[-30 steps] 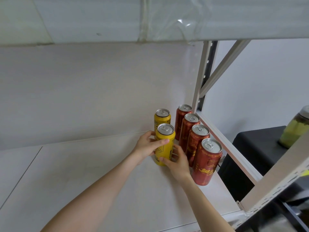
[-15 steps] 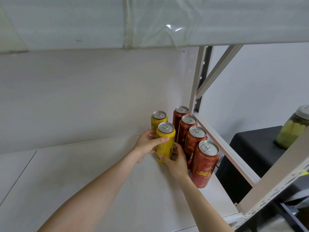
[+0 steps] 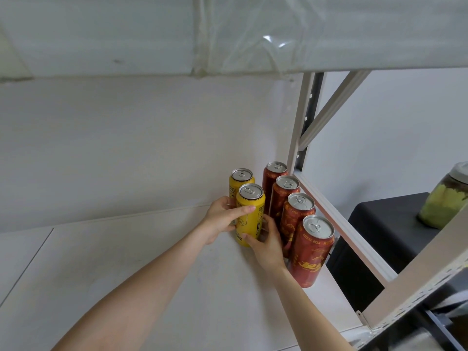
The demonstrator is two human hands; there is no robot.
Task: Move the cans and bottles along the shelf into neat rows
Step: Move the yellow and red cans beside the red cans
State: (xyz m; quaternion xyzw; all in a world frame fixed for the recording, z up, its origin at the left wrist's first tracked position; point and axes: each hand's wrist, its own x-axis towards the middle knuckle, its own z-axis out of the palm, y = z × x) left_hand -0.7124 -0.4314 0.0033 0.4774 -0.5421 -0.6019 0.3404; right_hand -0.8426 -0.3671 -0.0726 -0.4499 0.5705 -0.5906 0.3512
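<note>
We see the white shelf filling most of the view, with its metal upright at the far right corner. A black stand sits right of the shelf, with a jar of yellow-green contents on it.

Four red cans stand upright in one row along the right edge of the shelf, running near to far, each just beside the next. Left of that row are two yellow cans, also upright: the far yellow can sits behind the near yellow can, touching or nearly so; we can't tell which.

We have both hands on the near yellow can. Left hand wraps it from the left: thumb across the front at mid-height, fingers behind it, mostly hidden. Right hand sits low on the right side, between this can and the red row: thumb at the can's near lower edge, fingers curled round its right flank. Both sets of fingers are closed on the can. Its base is hidden by the right hand, so contact with the shelf is unclear.
</note>
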